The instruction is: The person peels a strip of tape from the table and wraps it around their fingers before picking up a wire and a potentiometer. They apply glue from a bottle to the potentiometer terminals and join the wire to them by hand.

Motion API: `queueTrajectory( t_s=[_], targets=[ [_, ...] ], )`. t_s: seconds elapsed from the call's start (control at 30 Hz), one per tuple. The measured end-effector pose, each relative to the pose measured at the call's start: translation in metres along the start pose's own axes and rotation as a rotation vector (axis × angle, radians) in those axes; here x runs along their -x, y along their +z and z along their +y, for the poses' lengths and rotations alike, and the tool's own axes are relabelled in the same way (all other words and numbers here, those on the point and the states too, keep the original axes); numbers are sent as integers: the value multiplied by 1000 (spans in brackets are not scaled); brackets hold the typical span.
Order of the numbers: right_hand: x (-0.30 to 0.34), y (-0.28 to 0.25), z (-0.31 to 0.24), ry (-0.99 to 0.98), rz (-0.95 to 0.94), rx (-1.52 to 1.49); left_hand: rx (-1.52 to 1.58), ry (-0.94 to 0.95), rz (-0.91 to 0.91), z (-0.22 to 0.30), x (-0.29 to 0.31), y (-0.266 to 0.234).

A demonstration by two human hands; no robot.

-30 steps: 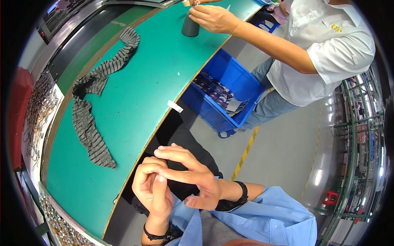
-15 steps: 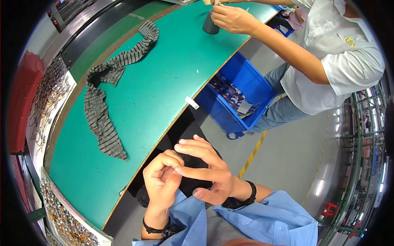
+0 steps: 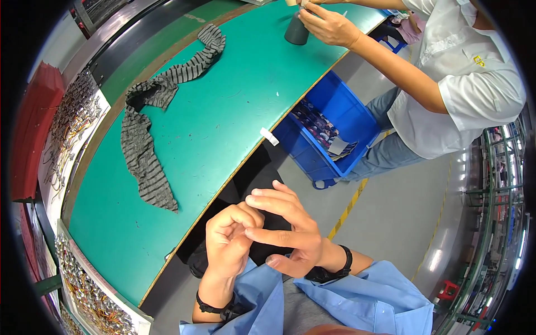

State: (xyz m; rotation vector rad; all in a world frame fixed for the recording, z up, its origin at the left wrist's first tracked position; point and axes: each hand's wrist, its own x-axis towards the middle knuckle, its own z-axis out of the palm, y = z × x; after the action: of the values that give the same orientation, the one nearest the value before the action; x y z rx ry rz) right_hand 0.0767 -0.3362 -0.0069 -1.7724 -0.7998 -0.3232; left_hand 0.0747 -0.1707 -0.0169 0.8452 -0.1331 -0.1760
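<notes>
My left hand (image 3: 230, 241) is curled, its thumb pressed against the bent index finger; whatever may be pinched there is too small or hidden. Touching that pinch is the index fingertip of my right hand (image 3: 293, 234), whose other fingers are stretched out and apart. Both hands are in the air in front of my body, near the table's edge. Across the green table (image 3: 218, 131) lies a long, crumpled strip of grey and black striped cloth (image 3: 144, 157), out of contact with either hand.
A person in a white shirt (image 3: 452, 78) handles a dark grey cone-shaped object (image 3: 296, 30) at the far table edge. Below stands a blue crate (image 3: 357, 114) holding patterned cloth. A small white piece (image 3: 269, 136) sticks to the table edge. Boards of wired parts (image 3: 92, 279) line the left.
The view has shifted slightly, so the table and cloth sit a little differently. My hands keep nearly the same pose, fingertips still together.
</notes>
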Motion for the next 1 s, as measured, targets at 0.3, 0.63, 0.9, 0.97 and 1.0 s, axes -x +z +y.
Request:
queueTrajectory(
  t_s=[0.3,0.63,0.9,0.97,1.0],
  targets=[
    [0,2,2,-34,-13,-2,61,-25,15,-2,3,2],
    [1,2,4,-15,-5,-69,196,-23,46,-11,3,9],
    [3,1,8,20,167,-105,183,47,30,-9,-5,7],
    [4,0,9,46,204,-178,221,28,-24,-10,-6,6],
    [4,1,8,45,205,-178,240,18,-52,-10,-6,5]
  ],
)
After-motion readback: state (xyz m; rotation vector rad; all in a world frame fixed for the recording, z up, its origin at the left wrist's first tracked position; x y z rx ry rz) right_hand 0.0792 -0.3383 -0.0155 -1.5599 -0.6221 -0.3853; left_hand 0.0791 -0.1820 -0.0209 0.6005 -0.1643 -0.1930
